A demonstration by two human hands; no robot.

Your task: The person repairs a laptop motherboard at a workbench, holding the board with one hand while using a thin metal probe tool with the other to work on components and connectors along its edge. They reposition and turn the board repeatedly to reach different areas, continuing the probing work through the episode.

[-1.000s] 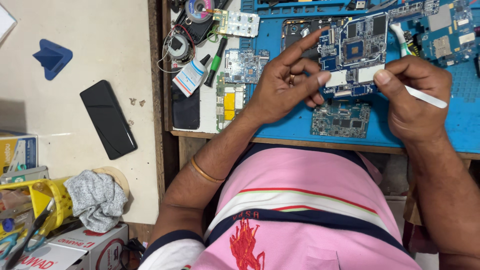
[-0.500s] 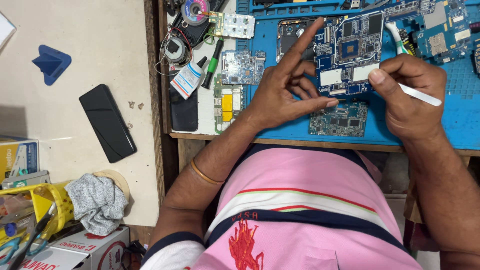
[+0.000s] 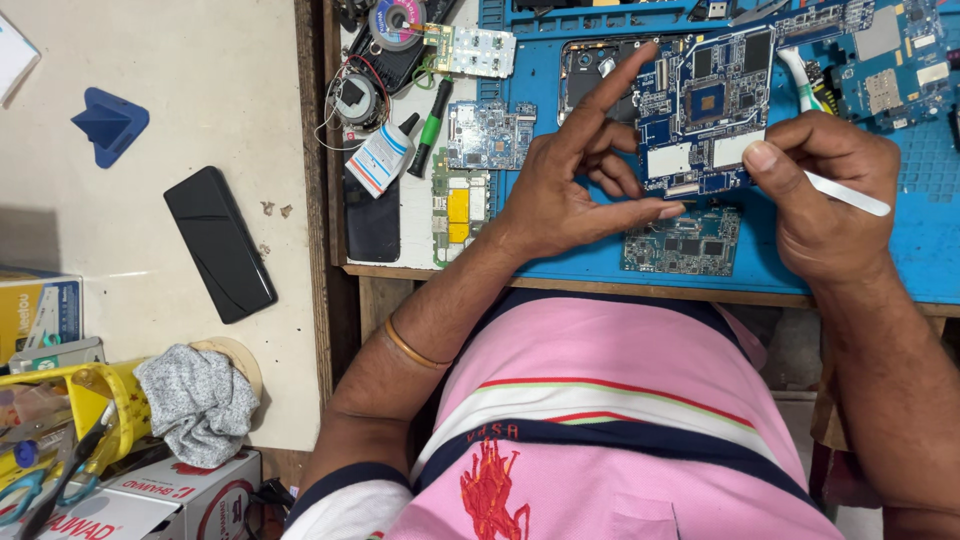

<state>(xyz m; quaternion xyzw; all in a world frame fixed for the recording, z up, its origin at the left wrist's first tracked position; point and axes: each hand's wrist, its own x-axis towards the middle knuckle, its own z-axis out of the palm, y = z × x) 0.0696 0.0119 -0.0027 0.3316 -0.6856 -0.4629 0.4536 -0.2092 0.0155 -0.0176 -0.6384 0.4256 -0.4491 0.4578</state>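
Two hands work over the blue mat (image 3: 600,262) near the tabletop's front edge. Left hand (image 3: 575,180), index finger raised, props the blue circuit board (image 3: 705,110) with thumb and bent fingers. Right hand (image 3: 825,190) pinches a white tool (image 3: 850,196), thumb on the board's edge.

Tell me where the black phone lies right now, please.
In the head view, the black phone lies flat on the pale surface at the left, below the blue triangular piece and above the grey cloth.
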